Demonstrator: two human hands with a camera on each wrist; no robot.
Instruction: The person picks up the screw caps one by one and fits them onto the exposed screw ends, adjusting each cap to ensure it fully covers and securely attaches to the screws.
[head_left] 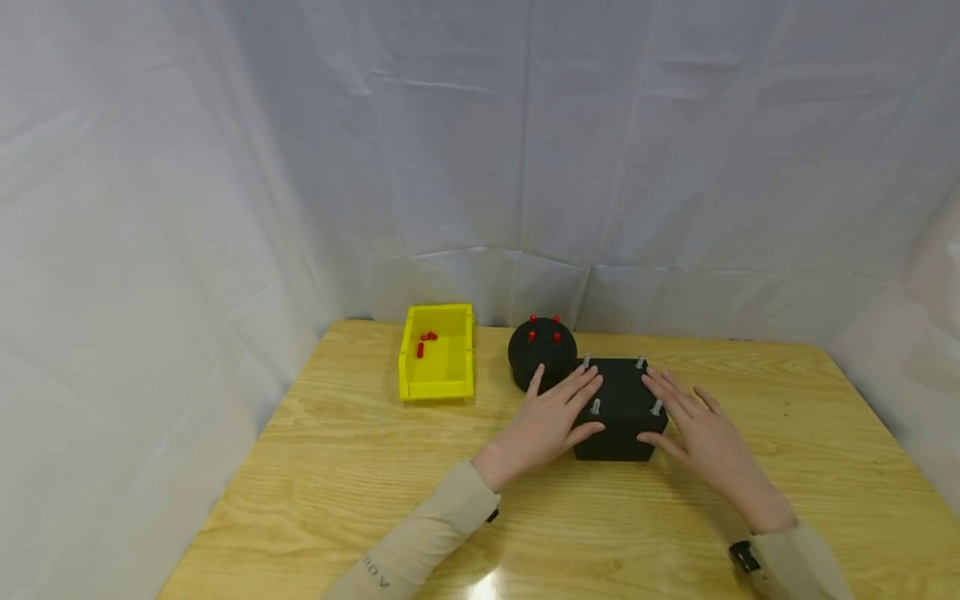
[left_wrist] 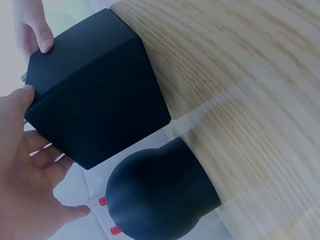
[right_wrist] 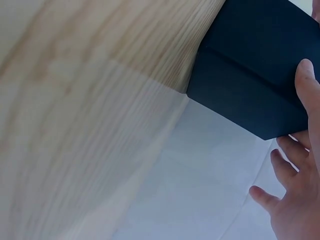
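Note:
A black square block (head_left: 618, 408) with grey bolts at its corners sits mid-table. My left hand (head_left: 551, 417) lies against its left side, fingers straight, thumb at its front corner. My right hand (head_left: 693, 417) rests against its right side, fingers spread and straight. A black round block (head_left: 542, 350) with red pegs on top stands just behind and left, touching the square block. In the left wrist view my left hand (left_wrist: 25, 165) touches the square block (left_wrist: 95, 95) beside the round block (left_wrist: 160, 195). In the right wrist view my right hand (right_wrist: 300, 165) touches the square block (right_wrist: 260, 65).
A yellow bin (head_left: 437, 352) holding a few red pegs stands at the back left of the wooden table (head_left: 360, 467). White cloth hangs behind and on both sides. The table's rear edge runs just behind the blocks.

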